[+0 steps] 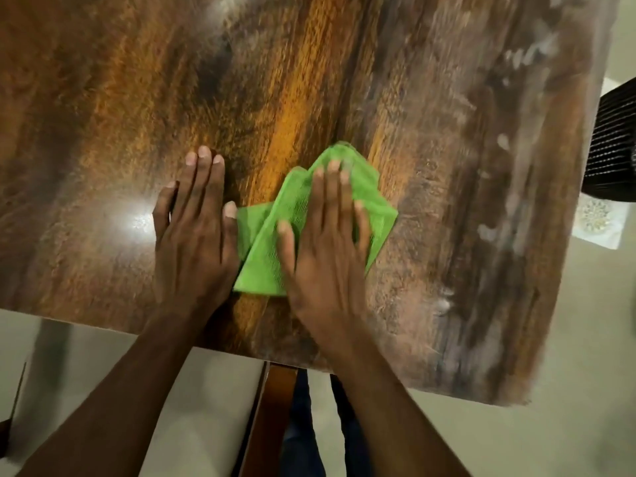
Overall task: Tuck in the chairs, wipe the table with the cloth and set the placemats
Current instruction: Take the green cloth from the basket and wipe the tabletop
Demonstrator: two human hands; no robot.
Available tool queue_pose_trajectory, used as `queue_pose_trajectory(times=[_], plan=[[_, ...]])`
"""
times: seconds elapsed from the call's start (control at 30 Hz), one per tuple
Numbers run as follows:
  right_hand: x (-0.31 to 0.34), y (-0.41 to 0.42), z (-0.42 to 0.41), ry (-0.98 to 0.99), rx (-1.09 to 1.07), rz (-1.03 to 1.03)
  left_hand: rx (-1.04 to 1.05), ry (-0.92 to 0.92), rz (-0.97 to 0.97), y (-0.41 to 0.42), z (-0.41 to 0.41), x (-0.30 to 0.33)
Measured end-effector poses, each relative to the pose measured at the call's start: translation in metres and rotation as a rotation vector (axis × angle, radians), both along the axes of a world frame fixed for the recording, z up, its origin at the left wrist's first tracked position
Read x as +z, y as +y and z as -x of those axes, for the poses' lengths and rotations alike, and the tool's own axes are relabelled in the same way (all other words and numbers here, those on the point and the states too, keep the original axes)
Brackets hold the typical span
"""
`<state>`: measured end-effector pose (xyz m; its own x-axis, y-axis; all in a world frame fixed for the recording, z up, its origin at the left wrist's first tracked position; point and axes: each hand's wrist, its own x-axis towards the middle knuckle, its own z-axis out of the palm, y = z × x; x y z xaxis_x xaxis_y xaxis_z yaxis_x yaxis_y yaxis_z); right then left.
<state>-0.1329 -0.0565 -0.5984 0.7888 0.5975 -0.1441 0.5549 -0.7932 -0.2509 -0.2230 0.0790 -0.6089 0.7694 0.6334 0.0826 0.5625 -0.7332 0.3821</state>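
A glossy brown wood-grain table [344, 80] fills most of the head view. A crumpled green cloth [375, 208] lies on it near the front edge. My right hand [327, 242] presses flat on the cloth with fingers spread. My left hand [192, 232] rests flat on the bare table just left of the cloth, its thumb touching the cloth's edge. No placemats are in view. The picture is motion-blurred.
A dark ribbed chair part [612, 142] stands past the table's right edge, above a patterned white floor piece [599, 222]. A brown wooden chair piece [272, 414] and my dark trousers show below the front edge. Pale floor surrounds the table.
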Motion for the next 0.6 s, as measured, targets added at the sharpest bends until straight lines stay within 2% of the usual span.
queue_pose_trajectory(times=[0.07, 0.13, 0.37, 0.6], plan=[[-0.003, 0.016, -0.031, -0.023, -0.099, -0.034, -0.001, 0.003, -0.012, -0.001, 0.0, -0.001], [-0.003, 0.024, -0.042, -0.076, -0.153, 0.018, -0.008, 0.003, -0.012, -0.001, 0.001, -0.002], [0.012, -0.039, 0.055, 0.023, -0.021, 0.158, -0.044, 0.009, 0.001, -0.001, 0.001, -0.001], [0.006, -0.09, 0.046, 0.012, -0.018, 0.142, -0.031, 0.04, -0.088, -0.004, 0.003, -0.002]])
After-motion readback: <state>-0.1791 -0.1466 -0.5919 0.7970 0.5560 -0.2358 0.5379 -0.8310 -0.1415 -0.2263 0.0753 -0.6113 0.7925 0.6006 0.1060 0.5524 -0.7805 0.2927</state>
